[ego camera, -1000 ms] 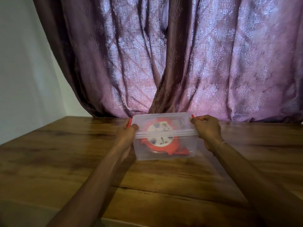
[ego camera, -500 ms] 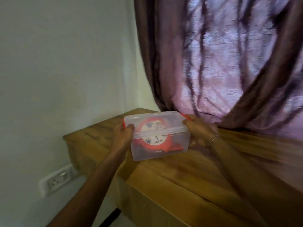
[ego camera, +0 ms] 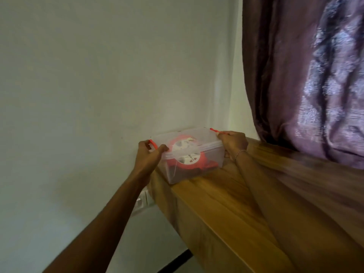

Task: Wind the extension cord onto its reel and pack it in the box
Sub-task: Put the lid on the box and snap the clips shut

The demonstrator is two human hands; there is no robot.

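A clear plastic box [ego camera: 212,152] with its lid on and red side latches sits at the left end of the wooden table [ego camera: 246,203], close to the wall. Inside it lies the red extension cord reel [ego camera: 185,154] with a white socket face. My left hand [ego camera: 147,154] grips the box's left end at the red latch. My right hand [ego camera: 233,141] grips the right end, fingers curled over the other latch. A bracelet sits on that wrist.
A pale wall [ego camera: 98,85] stands right behind the box. A white wall socket [ego camera: 142,200] sits below the table's left edge. A purple patterned curtain [ego camera: 315,75] hangs at the right over the table's back.
Both hands have carried the closed box leftward, from the table's middle to its left end by the wall. My view has swung left with it.
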